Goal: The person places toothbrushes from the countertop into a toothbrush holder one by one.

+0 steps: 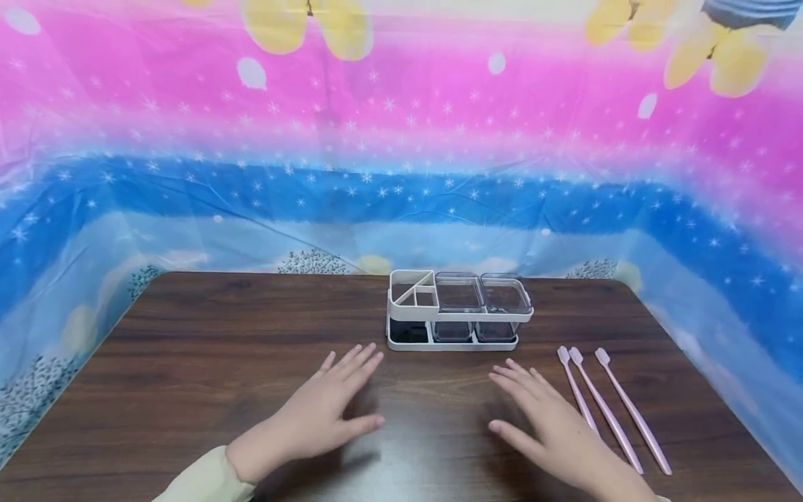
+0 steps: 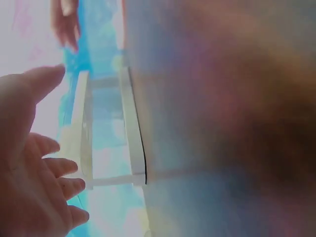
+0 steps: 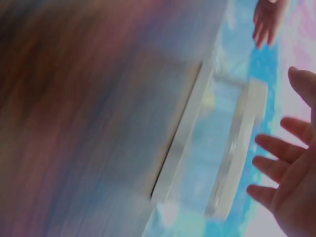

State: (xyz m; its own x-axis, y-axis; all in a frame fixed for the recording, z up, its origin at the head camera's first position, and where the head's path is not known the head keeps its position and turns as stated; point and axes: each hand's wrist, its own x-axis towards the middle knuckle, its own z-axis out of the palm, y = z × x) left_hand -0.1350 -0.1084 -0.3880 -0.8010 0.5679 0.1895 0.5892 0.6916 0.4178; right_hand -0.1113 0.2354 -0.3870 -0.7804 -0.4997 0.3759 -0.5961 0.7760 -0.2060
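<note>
Seemingly poised ahead of a grasp, with left hand (image 1: 323,411) and right hand (image 1: 558,429) empty, fingers (image 1: 364,373) spread above the bench (image 1: 188,348) — short of the two-tier organizer (image 1: 461,316) toward the back, near pink toothbrushes (image 1: 606,411) at right. Likely calls next for curling around either.

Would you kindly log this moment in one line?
left hand: empty | right hand: empty | rack: on table | toothbrushes: three, right of rack
</note>
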